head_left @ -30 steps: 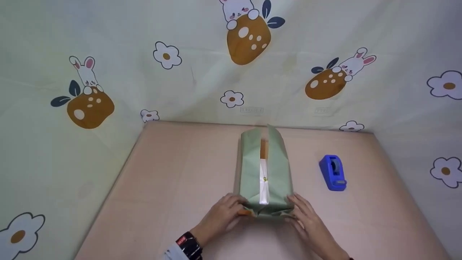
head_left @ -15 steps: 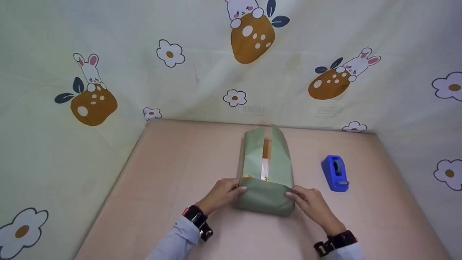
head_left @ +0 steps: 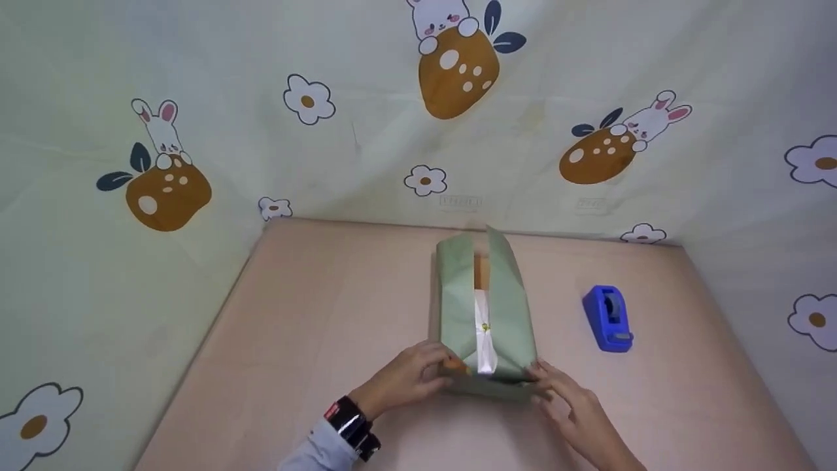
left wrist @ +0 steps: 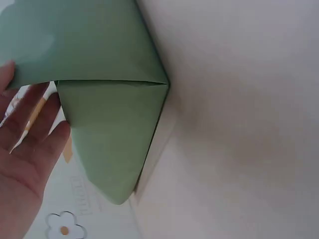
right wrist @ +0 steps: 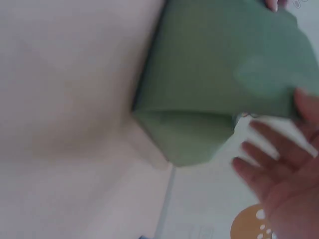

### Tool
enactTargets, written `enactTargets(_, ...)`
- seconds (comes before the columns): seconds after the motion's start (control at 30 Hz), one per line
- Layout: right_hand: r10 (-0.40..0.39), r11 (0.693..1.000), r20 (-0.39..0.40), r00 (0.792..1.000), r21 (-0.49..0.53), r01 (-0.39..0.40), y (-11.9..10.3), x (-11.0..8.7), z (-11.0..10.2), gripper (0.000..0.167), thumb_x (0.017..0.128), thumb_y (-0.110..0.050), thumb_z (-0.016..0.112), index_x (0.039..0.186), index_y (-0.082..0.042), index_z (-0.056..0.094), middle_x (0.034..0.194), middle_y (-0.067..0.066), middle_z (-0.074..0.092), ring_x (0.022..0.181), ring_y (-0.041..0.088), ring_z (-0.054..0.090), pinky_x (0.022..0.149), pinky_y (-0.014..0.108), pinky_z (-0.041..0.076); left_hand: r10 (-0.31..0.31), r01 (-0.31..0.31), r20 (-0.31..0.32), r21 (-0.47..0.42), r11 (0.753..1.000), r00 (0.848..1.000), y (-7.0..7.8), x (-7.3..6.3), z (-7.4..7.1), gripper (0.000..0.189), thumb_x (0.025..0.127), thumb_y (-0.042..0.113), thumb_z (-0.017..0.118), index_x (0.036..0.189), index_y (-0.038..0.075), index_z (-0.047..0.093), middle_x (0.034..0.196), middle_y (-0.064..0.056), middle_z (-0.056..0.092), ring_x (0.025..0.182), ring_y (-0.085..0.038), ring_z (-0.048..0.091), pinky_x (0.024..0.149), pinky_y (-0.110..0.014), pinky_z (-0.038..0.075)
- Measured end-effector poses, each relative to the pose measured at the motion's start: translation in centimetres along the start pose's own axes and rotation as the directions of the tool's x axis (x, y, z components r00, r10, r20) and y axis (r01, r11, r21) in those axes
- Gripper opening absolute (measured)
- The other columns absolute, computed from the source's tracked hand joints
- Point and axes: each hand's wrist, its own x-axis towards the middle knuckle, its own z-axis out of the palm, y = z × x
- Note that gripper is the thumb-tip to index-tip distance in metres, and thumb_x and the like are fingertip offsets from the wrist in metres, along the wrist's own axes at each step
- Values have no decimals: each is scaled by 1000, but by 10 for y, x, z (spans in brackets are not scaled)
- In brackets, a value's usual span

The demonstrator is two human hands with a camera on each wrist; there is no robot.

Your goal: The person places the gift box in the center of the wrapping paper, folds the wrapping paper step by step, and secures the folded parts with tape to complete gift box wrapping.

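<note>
A box-like parcel in green wrapping paper (head_left: pixel 510 314) lies lengthwise on the table. A lengthwise gap on its top shows a brown strip (head_left: pixel 481 272) and a white strip (head_left: pixel 484 353) with a small gold spot. At the near-left corner, my left hand (head_left: pixel 409 376) holds the near-end paper flap (left wrist: pixel 94 45), thumb outside and fingers behind; an orange patch shows beside the fingertips. My right hand (head_left: pixel 579 409) is at the near-right corner, its thumb on the flap's edge and several fingers spread behind, as the right wrist view shows. The fold opens at the side there.
A blue tape dispenser (head_left: pixel 608 318) stands on the table (head_left: pixel 327 307) to the right of the parcel. Behind the table and along its sides hangs a pale cloth (head_left: pixel 366 131) printed with rabbits and flowers.
Half a second ago the near flap was folded up over the parcel's near end; now it is lowered, and the white strip shows again. Both hands have come down and nearer with it.
</note>
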Motion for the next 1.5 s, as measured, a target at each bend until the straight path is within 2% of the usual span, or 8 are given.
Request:
enactTargets(0.13, -135, 988, 150, 979, 99, 121, 10, -21, -9, 45, 76, 17, 51, 100, -19, 65, 106, 3, 70, 112, 13, 59, 95, 11, 38, 105, -111, 45, 192, 975, 994, 11, -24, 8, 20, 76, -1, 58, 86, 15, 64, 113, 3, 62, 108, -11, 52, 92, -23, 45)
enactTargets(0.23, -73, 993, 81, 994, 97, 65, 13, -22, -9, 43, 75, 20, 46, 95, -13, 65, 92, 4, 70, 93, 4, 63, 78, 15, 49, 100, -100, 15, 231, 968, 995, 15, -35, 14, 23, 81, -3, 54, 87, 16, 65, 111, 4, 60, 107, -11, 52, 91, -20, 46)
enactTargets(0.47, 240, 966, -67, 968, 114, -232, 27, 11, 7, 31, 93, -11, 56, 123, -12, 58, 118, 9, 61, 96, 15, 64, 79, 26, 52, -220, 204, -148, -120, 972, 964, 7, -22, 25, 30, 97, 18, 47, 127, 16, 49, 126, -3, 42, 110, -19, 56, 90, -26, 49)
enactTargets(0.67, 146, 983, 62, 987, 100, -152, 34, 30, 22, 43, 94, -26, 54, 136, -19, 49, 151, 14, 29, 135, 39, 30, 103, 56, 33, -327, 308, -99, -172, 936, 940, -4, -6, 34, 47, 98, 35, 43, 142, 18, 39, 140, -20, 33, 122, -34, 48, 97, -45, 44)
enactTargets(0.83, -64, 982, 27, 998, -174, 68, 25, 31, 32, 43, 91, -26, 58, 134, -23, 51, 150, 12, 31, 136, 47, 21, 101, 65, 27, -263, 279, -139, 112, 954, 955, 1, 0, 41, 44, 97, 32, 47, 140, 23, 43, 146, -22, 26, 124, -37, 45, 95, -44, 46)
enactTargets(0.97, -205, 914, 17, 979, -355, 197, 17, 31, 39, 48, 88, -23, 62, 134, -22, 50, 145, 7, 41, 133, 42, 31, 101, 59, 33, -157, 222, -197, 372, 901, 968, 9, 6, 45, 41, 93, 31, 53, 134, 26, 50, 145, -15, 32, 116, -29, 48, 84, -34, 51)
enactTargets(1.33, -5, 965, 25, 1000, -261, 11, 10, 24, 46, 77, 87, -23, 64, 147, -10, 18, 152, 10, 27, 139, 27, 27, 110, 43, 20, 128, 40, -168, 742, 669, 977, 30, 9, 76, 46, 85, 34, 62, 129, 40, 51, 119, 1, 54, 103, -20, 51, 81, -42, 45)
enactTargets(1.5, -61, 956, 41, 997, -286, 70, 20, 11, 42, 88, 83, -38, 67, 149, -11, 15, 155, 10, 21, 143, 26, 14, 114, 22, 0, 56, 82, -170, 707, 702, 984, 34, 7, 78, 39, 85, 39, 63, 124, 36, 57, 123, 1, 51, 108, -22, 48, 84, -46, 44)
